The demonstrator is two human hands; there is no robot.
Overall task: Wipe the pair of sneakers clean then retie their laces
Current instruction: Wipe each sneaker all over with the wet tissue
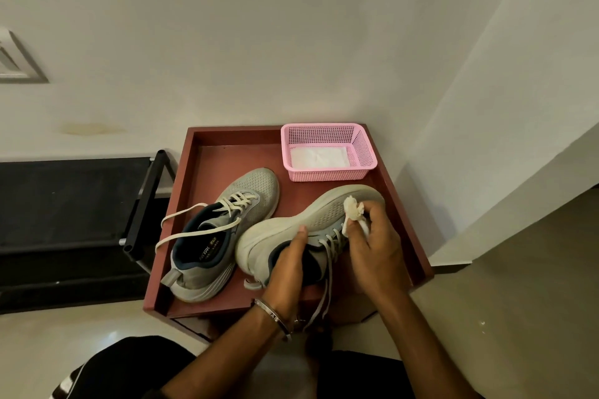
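Grey mesh and a pale rubber sole mark the held sneaker [291,230], tipped on its side above the near right part of the red-brown tray [207,159], sole turned up toward the camera. The left hand [285,272] grips it at the collar, fingers tucked into the opening and thumb pressed on the sole's edge. The right hand [372,249] pinches a crumpled white wipe [355,212] against the sole near the toe, so both grips are closed on something.

Wiping the sole appears to be the step in hand, and the work looks early, since the laces hang loose on both shoes. To do it well, I would keep the left grip firm so the shoe does not twist, work the wipe along the tread grooves from toe to heel, and refold it when one face is soiled.

Just beside it on the left, the second sneaker [223,230] stands upright on the tray, its white lace [194,227] trailing over the tray's left rim. A pink basket [327,151] holding white wipes sits at the far right corner. The dangling lace of the held shoe could catch under the right wrist.
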